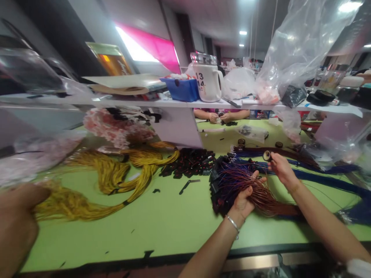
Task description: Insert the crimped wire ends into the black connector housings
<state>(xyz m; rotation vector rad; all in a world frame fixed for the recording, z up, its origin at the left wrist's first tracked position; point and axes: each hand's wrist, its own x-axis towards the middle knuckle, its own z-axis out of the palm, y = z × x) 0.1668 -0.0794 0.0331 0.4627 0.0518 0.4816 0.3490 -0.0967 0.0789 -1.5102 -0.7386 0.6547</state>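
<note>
My left hand (243, 202), with a silvery bracelet on its wrist, is closed around a bundle of thin brown wires (268, 197). Its thumb lies over the strands and its fingertips show behind them. Black connectors (216, 189) cluster at the bundle's left end, among purple and blue wires (232, 173). Above and right of it, my right hand (281, 168) pinches a small roll of black tape (267, 156). Whether tape runs from the roll to the bundle, I cannot tell.
At the left edge, another person's blurred hand (20, 227) is beside yellow wire bundles (113, 175). Loose black connectors (194, 162) lie mid-table. A shelf (145, 103) above carries a white mug (209, 83) and a blue box (182, 89). Opposite, a person's hands (220, 117) work.
</note>
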